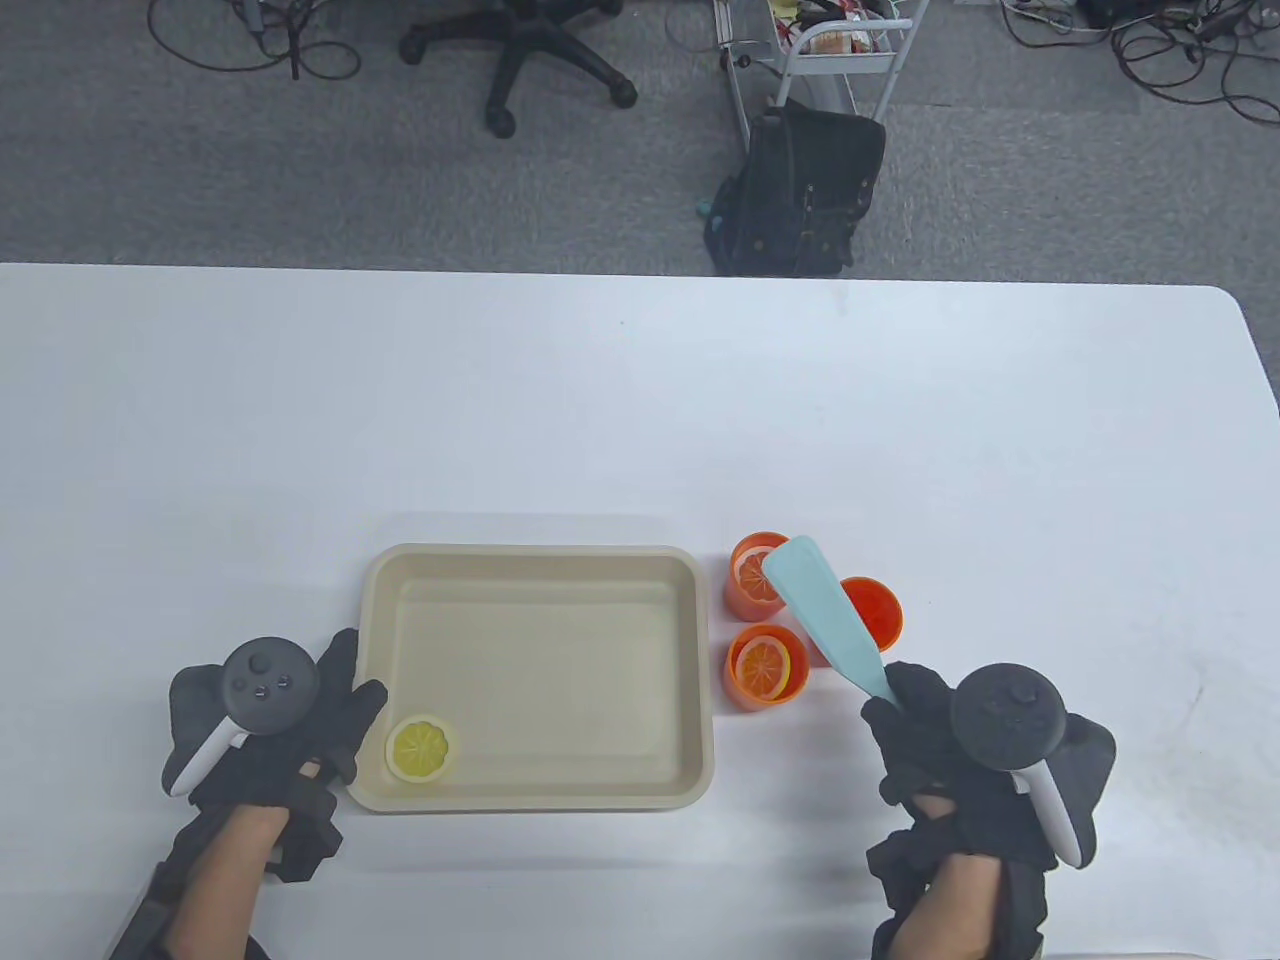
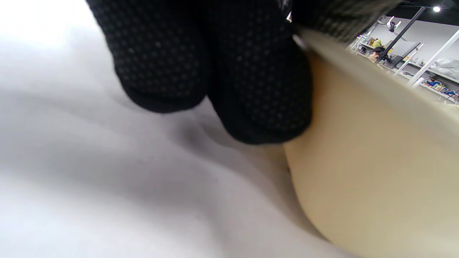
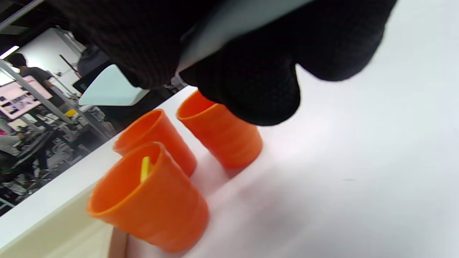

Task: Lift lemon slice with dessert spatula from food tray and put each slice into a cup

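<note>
Table view: lemon slice point(image 1: 422, 748) lay flat in near-left corner of food tray point(image 1: 540, 800). Right hand point(image 1: 960, 770) gripped dessert spatula point(image 1: 825, 615) by handle; left hand point(image 1: 280, 730) fingers straight against tray edge. Slice judged light, stiff, slippery; slide blade underneath.

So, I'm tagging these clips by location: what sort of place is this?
Probably an office or lab workspace: a white table on grey carpet, an office chair and loose floor cables behind it, and shelving in the left wrist view.
</note>
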A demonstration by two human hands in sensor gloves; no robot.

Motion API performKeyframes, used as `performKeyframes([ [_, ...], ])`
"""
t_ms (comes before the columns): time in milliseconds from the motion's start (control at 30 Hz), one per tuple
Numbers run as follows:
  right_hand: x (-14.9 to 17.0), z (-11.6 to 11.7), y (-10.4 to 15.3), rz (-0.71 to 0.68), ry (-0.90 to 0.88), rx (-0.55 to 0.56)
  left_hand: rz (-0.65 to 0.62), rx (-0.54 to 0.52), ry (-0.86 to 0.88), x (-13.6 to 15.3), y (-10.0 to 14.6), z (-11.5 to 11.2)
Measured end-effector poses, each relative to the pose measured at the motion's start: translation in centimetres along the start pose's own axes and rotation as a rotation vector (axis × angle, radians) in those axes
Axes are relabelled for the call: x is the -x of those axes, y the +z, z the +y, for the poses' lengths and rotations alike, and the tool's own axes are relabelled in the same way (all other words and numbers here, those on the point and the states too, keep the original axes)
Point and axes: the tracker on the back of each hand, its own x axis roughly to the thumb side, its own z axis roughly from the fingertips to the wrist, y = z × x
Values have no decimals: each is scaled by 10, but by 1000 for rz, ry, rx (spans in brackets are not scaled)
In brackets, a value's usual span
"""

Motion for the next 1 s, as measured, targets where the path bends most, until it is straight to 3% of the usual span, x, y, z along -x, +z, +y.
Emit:
performKeyframes([
  [633,-72,37,8,-295,104,-32,-1,6,4,0,-1,0],
  [867,-107,67,17,-430,204,-113,-3,11,6,0,-1,0],
  [1000,-129,94,23,-473,354,-170,-3,11,7,0,-1,0],
])
